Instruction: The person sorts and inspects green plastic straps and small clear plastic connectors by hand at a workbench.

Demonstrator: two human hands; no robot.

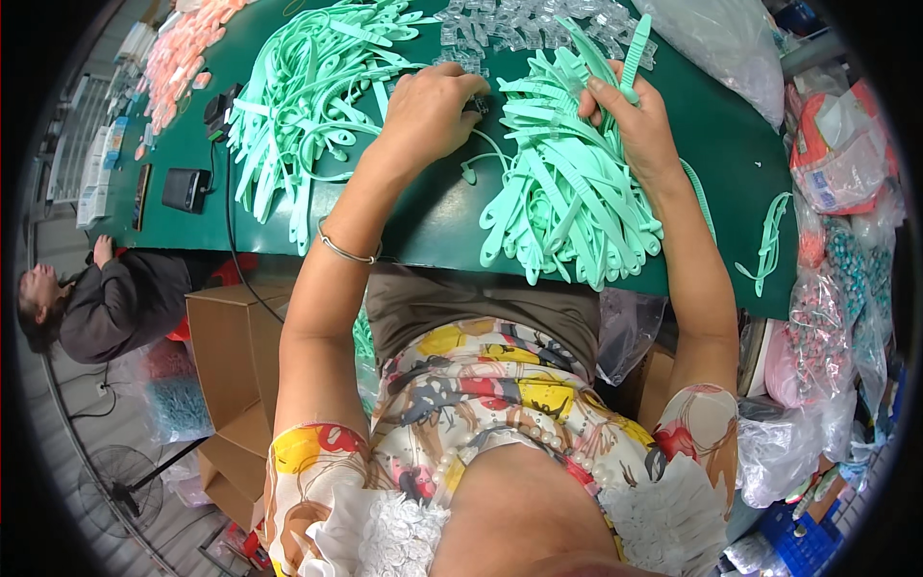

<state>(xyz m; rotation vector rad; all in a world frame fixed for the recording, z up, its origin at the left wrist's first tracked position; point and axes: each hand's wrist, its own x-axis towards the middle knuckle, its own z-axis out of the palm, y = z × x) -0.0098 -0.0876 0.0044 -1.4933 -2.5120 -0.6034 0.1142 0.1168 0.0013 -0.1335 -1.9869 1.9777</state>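
My right hand (630, 120) grips a mint-green ribbed strap (635, 53) between thumb and fingers, its end pointing up. Beneath that hand lies a thick pile of the same straps (567, 192), reaching to the table's near edge. My left hand (428, 113) is closed, fingers and thumb curled toward a small dark or clear piece that I cannot make out. A single strap (469, 173) trails from the pile below it. To its left spreads a second heap of mint-green straps (298, 106). Small clear plastic pieces (538, 24) are scattered beyond both hands.
The green table (423, 231) also carries peach-coloured pieces (187, 48), a black box (186, 189) with a cable, and a few loose straps (767, 245) at right. Filled plastic bags (832, 317) crowd the right side. A cardboard box (236, 356) and another person (125, 303) are at left.
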